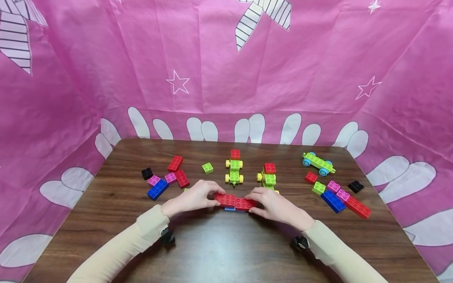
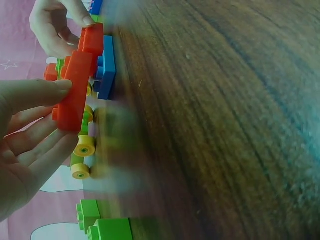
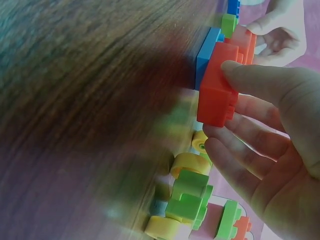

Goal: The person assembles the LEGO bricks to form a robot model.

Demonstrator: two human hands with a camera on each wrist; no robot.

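Note:
My left hand point(image 1: 199, 195) pinches one end of a red brick point(image 1: 225, 200) between thumb and fingers. A second red brick point(image 1: 245, 204) is gripped the same way by my right hand point(image 1: 277, 205). The two bricks meet end to end, the left one slightly higher. Under them lies a flat blue brick point(image 2: 108, 70), its studs partly showing in the left wrist view. A gap shows between the left red brick and these studs; whether the right red brick point(image 3: 217, 85) is seated on the blue one, I cannot tell.
Behind the hands stand a green car base with yellow wheels point(image 1: 234, 171) and another point(image 1: 269, 179), each with a red brick. Loose bricks lie left, including a blue one point(image 1: 157, 190), and right, including a long red one point(image 1: 358, 207). A blue-wheeled car base point(image 1: 318, 163) stands back right.

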